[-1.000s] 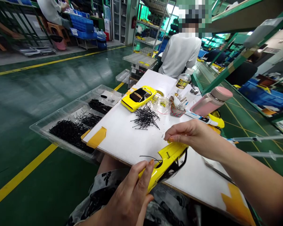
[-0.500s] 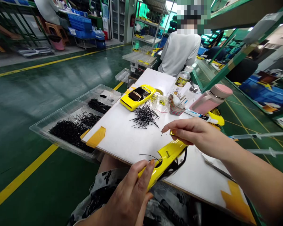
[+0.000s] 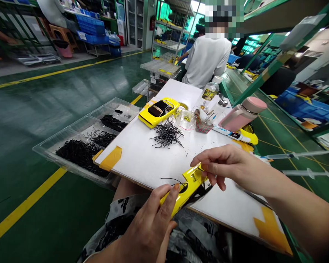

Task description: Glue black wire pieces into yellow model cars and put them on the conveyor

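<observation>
Clasps the near end of the yellow car shell [image 3: 191,186] in the left hand [image 3: 150,219], over the tabletop's [image 3: 137,164] near edge. Has the right hand [image 3: 224,162] part-curled at the far end; cannot tell whether pinching anything. Probably light, stiff, slippery with gloss, fragile along thin edges; best held by the sides, clear of the thin black strand [image 3: 170,178].

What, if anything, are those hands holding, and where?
The left hand holds a yellow car body by its near end; the right hand is at its far end, grip unclear.
</observation>
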The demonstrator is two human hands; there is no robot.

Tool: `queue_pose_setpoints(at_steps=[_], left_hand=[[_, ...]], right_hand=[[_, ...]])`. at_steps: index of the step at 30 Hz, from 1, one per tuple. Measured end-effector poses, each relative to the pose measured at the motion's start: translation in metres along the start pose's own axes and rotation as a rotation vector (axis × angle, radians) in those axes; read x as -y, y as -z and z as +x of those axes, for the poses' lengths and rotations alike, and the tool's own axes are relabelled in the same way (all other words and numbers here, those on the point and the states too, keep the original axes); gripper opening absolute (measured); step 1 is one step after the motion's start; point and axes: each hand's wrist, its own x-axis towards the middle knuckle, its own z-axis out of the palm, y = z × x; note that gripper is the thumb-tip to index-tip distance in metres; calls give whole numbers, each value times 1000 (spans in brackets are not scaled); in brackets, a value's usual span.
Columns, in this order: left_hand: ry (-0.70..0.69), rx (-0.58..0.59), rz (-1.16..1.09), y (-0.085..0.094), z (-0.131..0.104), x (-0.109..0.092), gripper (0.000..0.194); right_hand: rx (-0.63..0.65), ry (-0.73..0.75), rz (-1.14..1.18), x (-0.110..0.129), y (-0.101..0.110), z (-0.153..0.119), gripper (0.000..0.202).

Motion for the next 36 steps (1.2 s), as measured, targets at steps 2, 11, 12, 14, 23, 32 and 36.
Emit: queue_pose_setpoints(at_steps=[2,11,12,14,23,32,36], left_hand=[[-6,20,16,3,2,-2,76],[-10,28,40,6,5,-5,72],[-7,34,35,6,5,-5,72],[-5,38,29,7,6,-5,72],[-2,51,32,7,5,-5,74],[-12,38,-5,7,7,-4,75],[-20,31,-36,8,7,-4,75]], right_hand=[[-1,-5,-7,-2,0,1,34],[1,29,-73,-8,5,5,33],[8,29,-71,-8,5,5,31],[14,27,-57,-7,4,5,29],[3,-9,-24,-4,-2,5,33],[-49,60,-212,-12,-1,8,28],[-64,173,-393,-11,2,10,21]])
